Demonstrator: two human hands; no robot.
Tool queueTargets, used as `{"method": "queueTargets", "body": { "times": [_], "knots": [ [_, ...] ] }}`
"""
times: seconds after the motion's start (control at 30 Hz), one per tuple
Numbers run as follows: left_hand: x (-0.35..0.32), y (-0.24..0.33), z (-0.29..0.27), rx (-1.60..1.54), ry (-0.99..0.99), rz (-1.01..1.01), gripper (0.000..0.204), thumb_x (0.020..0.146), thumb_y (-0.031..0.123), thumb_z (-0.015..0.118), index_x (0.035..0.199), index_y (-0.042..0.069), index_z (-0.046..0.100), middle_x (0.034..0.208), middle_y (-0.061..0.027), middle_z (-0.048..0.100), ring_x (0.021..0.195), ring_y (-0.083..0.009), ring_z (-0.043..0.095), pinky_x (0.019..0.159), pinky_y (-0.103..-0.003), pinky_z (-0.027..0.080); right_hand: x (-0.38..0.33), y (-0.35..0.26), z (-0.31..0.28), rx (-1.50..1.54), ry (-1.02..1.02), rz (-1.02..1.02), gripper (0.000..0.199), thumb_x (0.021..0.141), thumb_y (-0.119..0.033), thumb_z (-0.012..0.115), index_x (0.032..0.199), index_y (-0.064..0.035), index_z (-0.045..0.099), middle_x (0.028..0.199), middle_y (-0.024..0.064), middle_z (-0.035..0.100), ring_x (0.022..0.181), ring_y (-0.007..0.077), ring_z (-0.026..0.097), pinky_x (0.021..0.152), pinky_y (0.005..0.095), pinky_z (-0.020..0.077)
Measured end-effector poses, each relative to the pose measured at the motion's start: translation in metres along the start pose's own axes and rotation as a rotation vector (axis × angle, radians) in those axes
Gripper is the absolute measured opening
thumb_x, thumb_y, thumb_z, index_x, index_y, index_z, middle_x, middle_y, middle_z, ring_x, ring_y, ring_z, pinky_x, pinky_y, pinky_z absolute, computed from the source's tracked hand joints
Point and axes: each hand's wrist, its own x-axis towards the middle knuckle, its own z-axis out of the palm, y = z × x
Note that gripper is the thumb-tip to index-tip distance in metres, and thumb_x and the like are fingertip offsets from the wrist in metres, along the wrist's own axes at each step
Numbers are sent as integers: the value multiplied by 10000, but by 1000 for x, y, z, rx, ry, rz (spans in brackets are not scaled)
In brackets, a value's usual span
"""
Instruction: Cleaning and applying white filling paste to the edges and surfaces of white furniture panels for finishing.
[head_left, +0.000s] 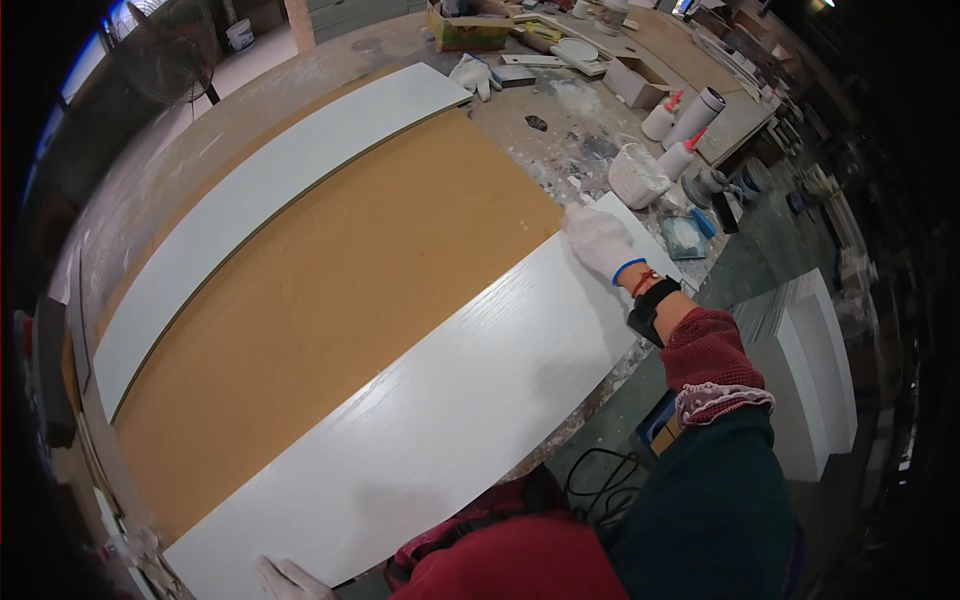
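Observation:
A long white board [400, 440] with a faint wood grain lies slantwise along the near side of a tan panel [340, 250]. My right hand [600, 240], in a white glove with a blue cuff, is closed on this board's far edge near its right end. At the bottom, part of my left hand [290, 580] shows, also gloved. Its visible fingers lie flat and stretched out on the board by the near edge; the rest is cut off by the frame. Another white strip [270, 190] rests along the far side of the tan panel.
Glue bottles with red tips [680, 155], a grey cylinder [695, 118] and a white tub [637, 175] stand at right on the stained worktable [560, 130]. A loose glove [475, 77] and open carton [635, 82] lie farther back. White panels [815, 370] stand at lower right, near a black cable [605, 485].

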Motion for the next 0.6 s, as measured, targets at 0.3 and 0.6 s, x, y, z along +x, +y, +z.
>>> {"method": "queueTargets", "body": {
  "times": [0.3,0.6],
  "knots": [
    [-24,-34,13,-110,-155,-314,407,937,165,531,1223,-123,545,1279,-293,536,1228,-421,474,1097,-469,303,-39,-98,-24,145,128,-368,231,959,-290,449,944,-67,511,814,207,623,760,401,629,658,504,495],
    [-16,-15,14,-138,16,-257,331,890,118,554,1106,-125,621,1152,-286,614,1116,-421,563,1046,-485,363,-48,-116,-6,-37,12,-128,180,932,-211,461,956,-43,519,839,208,668,794,394,667,674,500,527]
  ]
}}
